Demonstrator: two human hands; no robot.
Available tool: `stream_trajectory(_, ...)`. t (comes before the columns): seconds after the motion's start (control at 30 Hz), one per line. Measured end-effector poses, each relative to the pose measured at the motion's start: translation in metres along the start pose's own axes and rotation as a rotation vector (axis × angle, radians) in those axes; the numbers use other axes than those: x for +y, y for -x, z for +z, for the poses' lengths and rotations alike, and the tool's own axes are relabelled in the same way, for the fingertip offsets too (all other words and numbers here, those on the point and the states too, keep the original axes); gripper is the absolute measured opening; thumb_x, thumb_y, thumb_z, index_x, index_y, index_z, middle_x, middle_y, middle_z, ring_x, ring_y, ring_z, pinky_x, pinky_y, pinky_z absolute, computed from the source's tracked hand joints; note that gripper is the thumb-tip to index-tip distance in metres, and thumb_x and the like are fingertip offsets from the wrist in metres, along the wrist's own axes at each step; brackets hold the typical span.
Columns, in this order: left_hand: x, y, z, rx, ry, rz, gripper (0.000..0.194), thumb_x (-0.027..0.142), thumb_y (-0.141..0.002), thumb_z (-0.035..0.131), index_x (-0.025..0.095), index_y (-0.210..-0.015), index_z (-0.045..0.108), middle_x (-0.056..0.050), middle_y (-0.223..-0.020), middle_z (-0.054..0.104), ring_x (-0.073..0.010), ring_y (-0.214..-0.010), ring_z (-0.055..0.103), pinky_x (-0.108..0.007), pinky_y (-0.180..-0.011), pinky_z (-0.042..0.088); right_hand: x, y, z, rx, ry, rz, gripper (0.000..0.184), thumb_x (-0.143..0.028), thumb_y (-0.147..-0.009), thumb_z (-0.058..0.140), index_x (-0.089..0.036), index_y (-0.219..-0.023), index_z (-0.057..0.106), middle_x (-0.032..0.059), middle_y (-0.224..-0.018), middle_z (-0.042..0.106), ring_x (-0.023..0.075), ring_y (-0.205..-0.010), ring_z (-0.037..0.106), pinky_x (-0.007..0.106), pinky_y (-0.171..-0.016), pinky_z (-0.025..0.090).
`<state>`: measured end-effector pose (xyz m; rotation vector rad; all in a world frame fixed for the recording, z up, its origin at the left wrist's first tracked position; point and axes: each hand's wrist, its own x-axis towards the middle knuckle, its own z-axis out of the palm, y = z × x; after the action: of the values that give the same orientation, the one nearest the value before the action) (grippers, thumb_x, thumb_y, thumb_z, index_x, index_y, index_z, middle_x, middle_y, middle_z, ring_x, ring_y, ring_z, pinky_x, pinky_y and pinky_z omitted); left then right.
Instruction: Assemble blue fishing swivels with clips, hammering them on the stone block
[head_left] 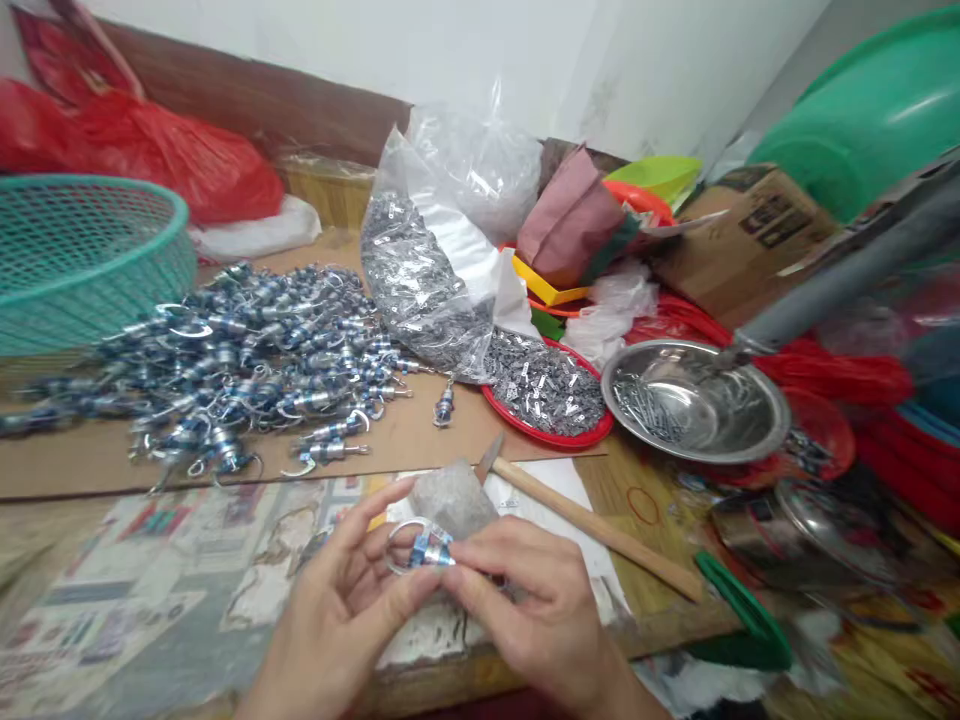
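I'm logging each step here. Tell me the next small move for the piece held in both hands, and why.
Probably set the clip down on the pile at the left hand's side. Both the left hand and the right hand pinch it with their fingers, ring already through its blue-silver body, and it looks like the pieces heaped there.

The scene is lit brightly and evenly from above; shadows are kept soft and short. Glare is seen on the steel bowl [694, 400] and the clear plastic bag [450, 240]. The edges are blurred and stretched, most strongly at lower right.
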<state>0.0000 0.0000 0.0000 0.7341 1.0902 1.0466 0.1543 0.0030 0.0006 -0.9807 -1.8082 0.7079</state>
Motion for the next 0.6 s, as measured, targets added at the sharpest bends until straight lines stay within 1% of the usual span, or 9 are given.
stream_trajectory(0.07,0.002,-0.006,-0.005,-0.068,-0.023,-0.04,0.058,0.031,-0.07,0.073,0.025,-0.118,0.042,0.002,-0.081,0.068,-0.017,-0.079,0.066,-0.027,-0.075,0.053,0.007,-0.021,-0.018,-0.001,0.286,0.043,0.017,-0.018,-0.083,0.058,-0.017,-0.073,0.072,0.0025,-0.071,0.07,0.0124,-0.067,0.065,0.02,-0.064,0.051)
stream_trajectory(0.13,0.004,-0.012,-0.01,-0.124,-0.059,-0.061,0.057,0.032,-0.073,0.07,0.025,-0.12,0.04,0.001,-0.08,0.067,-0.0173,-0.074,0.065,-0.029,-0.069,0.054,0.023,-0.043,-0.037,0.018,0.568,0.12,0.018,-0.019,-0.086,0.055,-0.02,-0.076,0.071,0.0015,-0.079,0.071,0.0134,-0.077,0.065,0.023,-0.073,0.051)
stream_trajectory(0.2,0.005,-0.017,-0.013,-0.168,-0.117,-0.057,0.056,0.033,-0.073,0.07,0.023,-0.118,0.039,0.001,-0.077,0.066,-0.0167,-0.07,0.063,-0.027,-0.061,0.052,0.047,-0.064,-0.057,0.084,0.742,0.219,0.021,-0.015,-0.09,0.048,-0.017,-0.098,0.068,0.0076,-0.1,0.068,0.0174,-0.093,0.063,0.03,-0.084,0.048)
stream_trajectory(0.23,0.005,-0.019,-0.014,-0.183,-0.14,-0.049,0.055,0.033,-0.072,0.07,0.023,-0.117,0.039,0.002,-0.076,0.065,-0.0162,-0.069,0.061,-0.026,-0.059,0.051,0.062,-0.073,-0.066,0.079,0.799,0.267,0.02,-0.012,-0.088,0.05,-0.015,-0.099,0.067,0.0104,-0.104,0.066,0.02,-0.095,0.062,0.033,-0.085,0.047)
stream_trajectory(0.27,0.006,-0.02,-0.015,-0.202,-0.156,-0.043,0.054,0.032,-0.072,0.07,0.023,-0.115,0.038,0.002,-0.075,0.064,-0.0156,-0.068,0.06,-0.026,-0.058,0.05,0.076,-0.08,-0.073,0.053,0.845,0.315,0.017,-0.011,-0.085,0.055,-0.013,-0.097,0.067,0.0119,-0.102,0.066,0.022,-0.094,0.062,0.036,-0.084,0.048)
stream_trajectory(0.33,0.005,-0.022,-0.016,-0.247,-0.169,-0.035,0.05,0.031,-0.073,0.069,0.024,-0.111,0.038,0.004,-0.074,0.062,-0.0144,-0.067,0.058,-0.025,-0.059,0.049,0.1,-0.09,-0.083,-0.02,0.911,0.391,0.012,-0.017,-0.084,0.06,-0.013,-0.095,0.065,0.0093,-0.099,0.065,0.0211,-0.091,0.062,0.038,-0.081,0.049)
stream_trajectory(0.4,0.004,-0.024,-0.017,-0.278,-0.158,-0.037,0.045,0.03,-0.075,0.068,0.024,-0.108,0.037,0.004,-0.074,0.061,-0.0138,-0.067,0.057,-0.025,-0.059,0.049,0.114,-0.093,-0.087,-0.069,0.952,0.434,0.016,-0.025,-0.087,0.059,-0.015,-0.098,0.062,0.006,-0.102,0.063,0.0185,-0.09,0.062,0.038,-0.08,0.05)
stream_trajectory(0.5,-0.001,-0.028,-0.02,-0.296,-0.115,-0.045,0.043,0.028,-0.077,0.067,0.026,-0.105,0.035,0.004,-0.077,0.061,-0.014,-0.069,0.058,-0.027,-0.06,0.049,0.12,-0.089,-0.09,-0.061,0.977,0.451,0.019,-0.029,-0.09,0.054,-0.017,-0.104,0.06,0.0056,-0.108,0.061,0.0178,-0.093,0.06,0.038,-0.082,0.05)
stream_trajectory(0.6,-0.006,-0.032,-0.024,-0.291,-0.084,-0.047,0.044,0.025,-0.076,0.067,0.028,-0.104,0.034,0.004,-0.08,0.06,-0.0143,-0.07,0.058,-0.028,-0.061,0.05,0.121,-0.085,-0.097,-0.014,0.95,0.427,0.016,-0.022,-0.09,0.053,-0.017,-0.103,0.062,0.0054,-0.103,0.063,0.0191,-0.095,0.059,0.041,-0.086,0.047)
